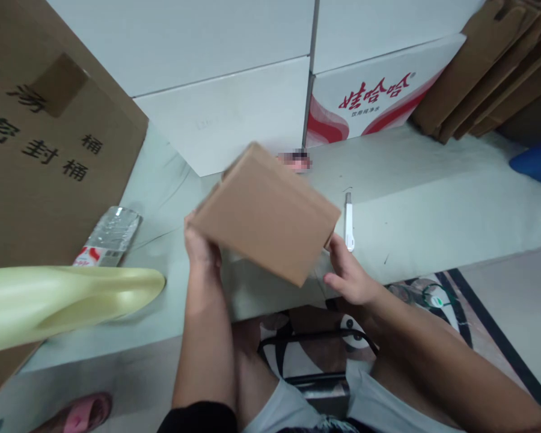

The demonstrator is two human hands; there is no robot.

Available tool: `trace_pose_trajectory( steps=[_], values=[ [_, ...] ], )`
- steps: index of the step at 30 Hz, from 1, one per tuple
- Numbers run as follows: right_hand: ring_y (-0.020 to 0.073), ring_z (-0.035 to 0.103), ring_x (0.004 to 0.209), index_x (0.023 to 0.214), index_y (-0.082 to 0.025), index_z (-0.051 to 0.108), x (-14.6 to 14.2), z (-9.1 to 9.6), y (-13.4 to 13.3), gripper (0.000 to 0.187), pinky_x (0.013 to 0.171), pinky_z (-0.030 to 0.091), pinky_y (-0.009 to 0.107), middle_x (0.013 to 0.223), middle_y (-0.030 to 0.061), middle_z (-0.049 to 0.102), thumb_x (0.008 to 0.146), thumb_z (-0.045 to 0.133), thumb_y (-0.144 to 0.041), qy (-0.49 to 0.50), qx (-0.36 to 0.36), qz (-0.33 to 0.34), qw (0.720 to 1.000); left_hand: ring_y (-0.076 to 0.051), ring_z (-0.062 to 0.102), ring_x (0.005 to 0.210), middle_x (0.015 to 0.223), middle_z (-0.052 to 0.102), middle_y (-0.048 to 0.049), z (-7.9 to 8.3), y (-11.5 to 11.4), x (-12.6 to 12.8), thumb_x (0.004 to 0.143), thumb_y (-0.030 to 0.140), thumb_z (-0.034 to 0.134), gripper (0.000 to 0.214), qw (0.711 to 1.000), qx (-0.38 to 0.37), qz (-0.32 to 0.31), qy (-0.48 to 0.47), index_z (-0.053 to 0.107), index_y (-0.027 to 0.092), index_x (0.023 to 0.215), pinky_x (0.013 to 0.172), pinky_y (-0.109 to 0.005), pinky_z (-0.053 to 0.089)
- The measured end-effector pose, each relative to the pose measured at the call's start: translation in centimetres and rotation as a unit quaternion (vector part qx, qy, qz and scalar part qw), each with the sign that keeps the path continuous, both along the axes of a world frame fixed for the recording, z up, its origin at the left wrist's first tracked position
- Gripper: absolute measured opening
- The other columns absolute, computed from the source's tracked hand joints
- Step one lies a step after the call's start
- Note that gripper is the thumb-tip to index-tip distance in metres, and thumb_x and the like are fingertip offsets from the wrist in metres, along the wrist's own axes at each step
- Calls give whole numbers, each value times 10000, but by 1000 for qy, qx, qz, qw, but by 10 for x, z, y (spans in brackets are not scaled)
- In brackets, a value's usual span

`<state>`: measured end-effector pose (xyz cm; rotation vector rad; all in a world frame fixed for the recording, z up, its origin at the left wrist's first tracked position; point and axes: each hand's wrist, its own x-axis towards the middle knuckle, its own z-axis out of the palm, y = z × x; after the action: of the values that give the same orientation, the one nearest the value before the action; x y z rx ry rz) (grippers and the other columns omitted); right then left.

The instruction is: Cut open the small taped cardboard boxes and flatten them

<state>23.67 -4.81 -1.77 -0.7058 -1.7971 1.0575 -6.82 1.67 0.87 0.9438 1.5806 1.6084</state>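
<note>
A small brown cardboard box (270, 216) is held up tilted over the pale tabletop, slightly blurred. My left hand (201, 245) grips its left corner, with the fingers partly hidden behind it. At the right corner, my right hand (350, 273) has its fingers against the box edge, and the thumb stands a little apart below. A white utility knife (349, 225) lies on the table just right of the box. Behind the box's upper edge sits a small pinkish item (295, 160), blurred out and not readable.
White cartons (225, 114), one with red print (369, 105), line the back. A large printed carton (49, 156) and a plastic bottle (110, 234) are at left, near a pale yellow curved object (72, 300). Folded cardboard (487, 72) leans at the right, above a blue object (538, 165).
</note>
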Motion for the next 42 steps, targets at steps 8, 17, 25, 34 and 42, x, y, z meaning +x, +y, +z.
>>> trace_pose_trajectory(
  steps=[8, 17, 25, 34, 42],
  values=[
    [305, 98, 1641, 1561, -436, 294, -3, 1, -9, 713, 1283, 267, 630, 1772, -11, 57, 935, 602, -582, -37, 62, -110, 991, -197, 582, 452, 510, 624, -68, 10, -25, 39, 827, 844, 398, 728, 911, -277, -305, -34, 690, 188, 700, 476, -301, 407],
    [296, 473, 1474, 1270, -322, 551, 9, 16, -4, 370, 1189, 425, 574, 1547, 100, 516, 978, 574, -550, 12, 15, -163, 986, -243, 726, 851, 970, 775, -110, 11, -32, 54, 799, 572, 694, 479, 965, -76, -194, 156, 728, 198, 1096, 672, -330, 552],
    [277, 697, 1062, 1290, -283, 572, 29, 10, 24, 513, 865, 591, 469, 1317, 114, 657, 946, 491, -656, -25, -109, -256, 960, -323, 451, 1488, 1518, 549, -94, -7, -24, 77, 954, 680, 497, 524, 922, 231, -180, 254, 719, 291, 1227, 1279, -554, 284],
    [263, 664, 759, 1472, -257, 535, 47, 17, 43, 592, 715, 517, 392, 884, 79, 741, 884, 516, -318, -380, -180, -342, 840, -294, 484, 1451, 1507, 534, -59, -14, -24, 78, 1018, 607, 431, 456, 905, 258, -167, 294, 667, 327, 1290, 1273, -537, 320],
    [244, 689, 884, 1507, -351, 431, 45, 65, 51, 618, 682, 575, 385, 1076, 79, 673, 945, 490, -602, -11, 58, -280, 958, -296, 478, 1454, 1516, 514, -94, -16, -29, 88, 1033, 607, 374, 480, 906, 251, -153, 303, 635, 302, 1297, 1253, -558, 346]
  ],
)
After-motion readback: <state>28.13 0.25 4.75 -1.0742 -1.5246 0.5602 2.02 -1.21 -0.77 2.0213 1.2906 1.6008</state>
